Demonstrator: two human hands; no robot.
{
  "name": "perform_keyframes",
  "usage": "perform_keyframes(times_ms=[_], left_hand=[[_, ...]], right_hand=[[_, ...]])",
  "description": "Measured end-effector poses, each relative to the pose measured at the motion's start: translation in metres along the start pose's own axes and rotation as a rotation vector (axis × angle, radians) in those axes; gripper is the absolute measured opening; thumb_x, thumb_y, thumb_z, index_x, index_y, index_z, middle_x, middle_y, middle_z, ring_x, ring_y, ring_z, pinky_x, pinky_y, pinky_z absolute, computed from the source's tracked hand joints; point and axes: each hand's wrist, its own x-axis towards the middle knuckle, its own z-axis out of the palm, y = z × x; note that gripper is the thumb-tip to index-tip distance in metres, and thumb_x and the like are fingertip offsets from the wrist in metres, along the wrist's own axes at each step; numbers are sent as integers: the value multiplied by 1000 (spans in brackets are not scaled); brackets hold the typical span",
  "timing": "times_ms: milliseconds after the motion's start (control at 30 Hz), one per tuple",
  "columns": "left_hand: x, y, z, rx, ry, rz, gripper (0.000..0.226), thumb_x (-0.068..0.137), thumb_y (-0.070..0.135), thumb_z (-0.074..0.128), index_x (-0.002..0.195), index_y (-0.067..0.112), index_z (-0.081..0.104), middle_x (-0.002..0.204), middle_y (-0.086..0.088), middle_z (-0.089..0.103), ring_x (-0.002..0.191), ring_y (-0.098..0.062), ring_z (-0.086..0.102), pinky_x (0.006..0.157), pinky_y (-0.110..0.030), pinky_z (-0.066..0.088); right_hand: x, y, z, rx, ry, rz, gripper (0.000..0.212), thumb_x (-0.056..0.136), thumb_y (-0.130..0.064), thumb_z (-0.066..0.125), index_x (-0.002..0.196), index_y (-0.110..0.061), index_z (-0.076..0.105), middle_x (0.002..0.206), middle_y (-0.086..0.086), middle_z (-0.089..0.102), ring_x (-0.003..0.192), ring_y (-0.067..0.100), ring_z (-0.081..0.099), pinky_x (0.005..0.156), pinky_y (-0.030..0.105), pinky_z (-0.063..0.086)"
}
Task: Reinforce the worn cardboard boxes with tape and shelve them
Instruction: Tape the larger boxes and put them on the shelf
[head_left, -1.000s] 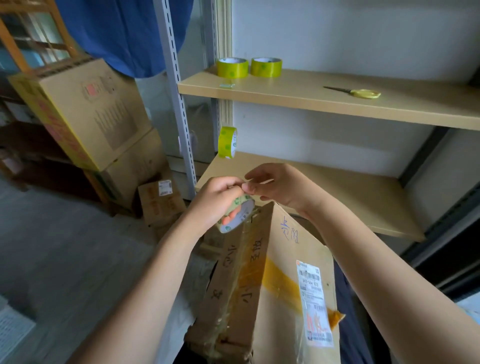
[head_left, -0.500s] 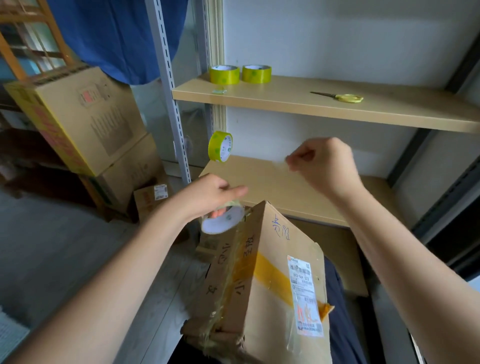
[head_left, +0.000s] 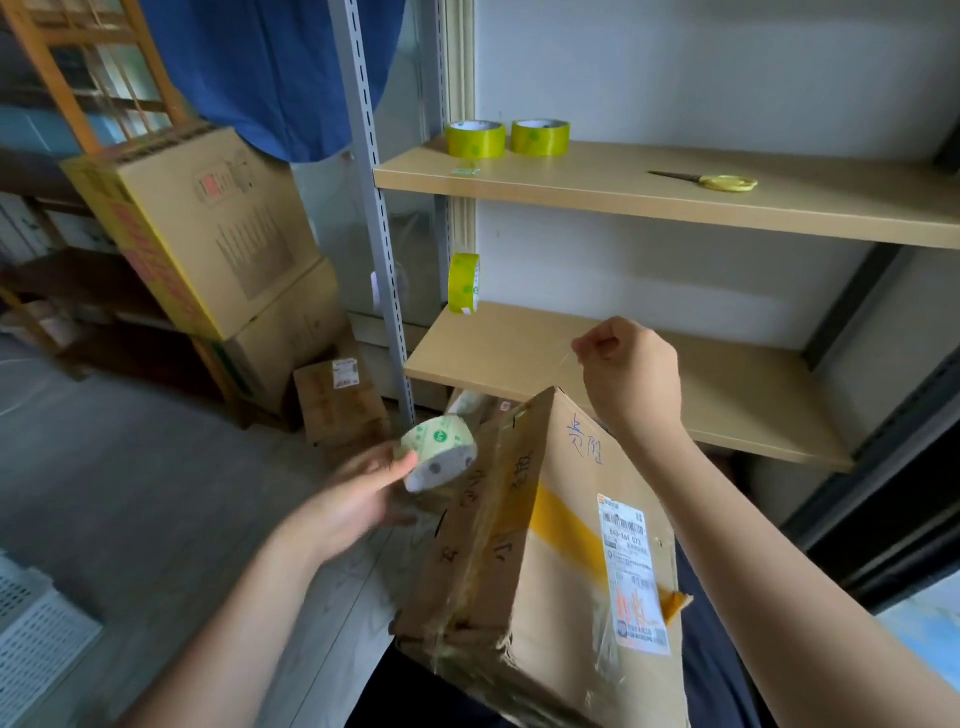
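Stretching clear tape, the right hand (head_left: 631, 376) pinches the strip's free end above the worn brown cardboard box (head_left: 561, 561) on the lap, while the left hand (head_left: 363, 499) grips the pale green-printed tape roll (head_left: 439, 457) beside its top corner. The creased box looks light but floppy; I'd support it underneath.

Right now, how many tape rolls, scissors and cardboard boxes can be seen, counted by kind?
Yellow-green tape rolls: 4 (two on the top shelf, one standing on the lower shelf, one held in the left hand)
Yellow-handled scissors: 1
Brown cardboard boxes: 4 ()
Total: 9
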Motion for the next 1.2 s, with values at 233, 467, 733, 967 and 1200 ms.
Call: perform_keyframes(times_ms=[233, 467, 733, 967, 1200], left_hand=[[8, -27, 27, -544, -176, -121, 58, 84, 54, 51, 110, 9, 78, 123, -20, 69, 108, -37, 69, 80, -51, 57], [4, 21, 54, -498, -299, 41, 59, 91, 48, 57, 137, 11, 61, 144, -27, 50, 133, -37, 51, 96, -46, 54], [10, 61, 86, -404, -343, 22, 36, 88, 45, 64, 108, 19, 79, 138, -26, 56, 129, -39, 55, 92, -52, 54], [27, 66, 99, -259, -228, 32, 49, 88, 46, 63, 131, 21, 63, 136, -23, 60, 121, -42, 61, 108, -61, 34], [40, 66, 107, -213, -238, -41, 34, 87, 45, 64, 107, 23, 79, 141, -22, 55, 131, -42, 51, 114, -70, 18]], right_hand=[[13, 0, 4, 233, -230, 276, 11, 99, -14, 49, 90, -15, 56, 97, 6, 70, 70, 12, 62, 47, 16, 40], [29, 10, -30, 315, -223, 366, 18, 99, -10, 41, 86, -10, 53, 85, -2, 61, 77, 9, 69, 55, 31, 39], [23, 32, -31, 641, -12, 465, 14, 103, -22, 48, 100, -11, 56, 91, 2, 72, 88, 15, 69, 73, 36, 47], [21, 46, -7, 698, 177, 456, 15, 100, -24, 53, 91, -14, 60, 81, -3, 61, 70, 12, 49, 67, 28, 42], [18, 70, 1, 765, 216, 546, 14, 98, -27, 57, 92, -15, 60, 91, 3, 63, 82, 19, 53, 77, 39, 50]])
